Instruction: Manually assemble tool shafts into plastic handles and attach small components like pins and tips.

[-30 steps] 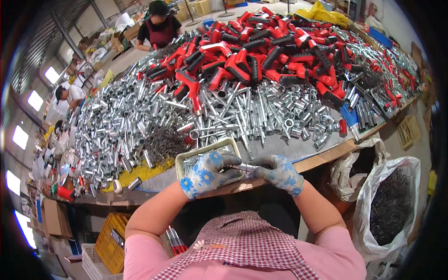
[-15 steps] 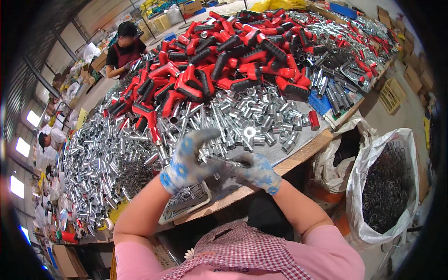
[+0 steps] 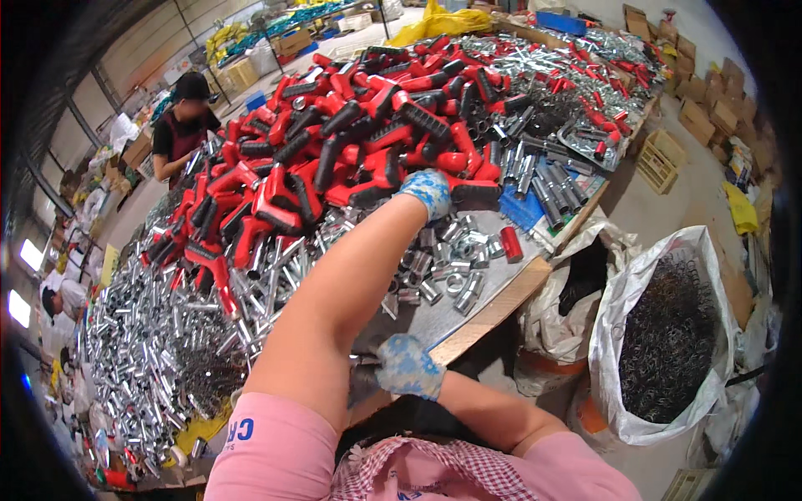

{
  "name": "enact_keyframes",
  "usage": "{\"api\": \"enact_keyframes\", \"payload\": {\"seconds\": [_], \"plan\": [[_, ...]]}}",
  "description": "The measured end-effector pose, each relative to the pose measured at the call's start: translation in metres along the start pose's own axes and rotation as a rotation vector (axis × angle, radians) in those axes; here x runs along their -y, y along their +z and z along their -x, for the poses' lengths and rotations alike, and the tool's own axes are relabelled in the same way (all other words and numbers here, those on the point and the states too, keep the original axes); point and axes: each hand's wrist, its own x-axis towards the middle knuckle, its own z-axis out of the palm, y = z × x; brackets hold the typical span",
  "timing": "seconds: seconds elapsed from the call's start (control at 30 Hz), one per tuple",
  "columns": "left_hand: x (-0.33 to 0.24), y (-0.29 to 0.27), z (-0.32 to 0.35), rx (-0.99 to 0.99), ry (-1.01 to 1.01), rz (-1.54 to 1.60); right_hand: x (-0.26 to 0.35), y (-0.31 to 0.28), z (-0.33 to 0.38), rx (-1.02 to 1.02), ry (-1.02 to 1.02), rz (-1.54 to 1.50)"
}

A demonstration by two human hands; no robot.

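My left hand (image 3: 428, 193), in a white glove with blue patches, reaches far over the table to the near edge of a heap of red-and-black pistol-shaped handles (image 3: 365, 140). Its fingers are hidden behind the back of the glove, close to a handle. Near the table's front edge, my right hand (image 3: 409, 367) is closed, and a thin metal piece (image 3: 364, 360) sticks out from its left side. Short shiny metal sleeves (image 3: 458, 269) lie loose between the two hands, with a red cylinder (image 3: 510, 244) beside them.
A wooden edge strip (image 3: 493, 309) borders the table. Metal tubes (image 3: 142, 351) are heaped at left. White sacks stand at right, one holding dark wire springs (image 3: 668, 334). A yellow crate (image 3: 661, 161) sits on the floor. A person (image 3: 185, 125) works across the table at far left.
My left hand has left the spot beside my right hand and stretched forward to the handles. The right hand has come slightly nearer to me. The whole view has shifted.
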Motion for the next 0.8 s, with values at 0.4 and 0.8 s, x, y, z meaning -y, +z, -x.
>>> {"api": "enact_keyframes", "payload": {"seconds": [0.4,0.8], "plan": [[0.002,-0.033,-0.009,0.307,-0.137,-0.374,-0.007,-0.013,0.003,-0.14,-0.159,-0.256],[0.057,-0.053,0.066,0.307,-0.043,-0.587,0.005,-0.023,0.006,-0.081,0.015,-0.281]]}}
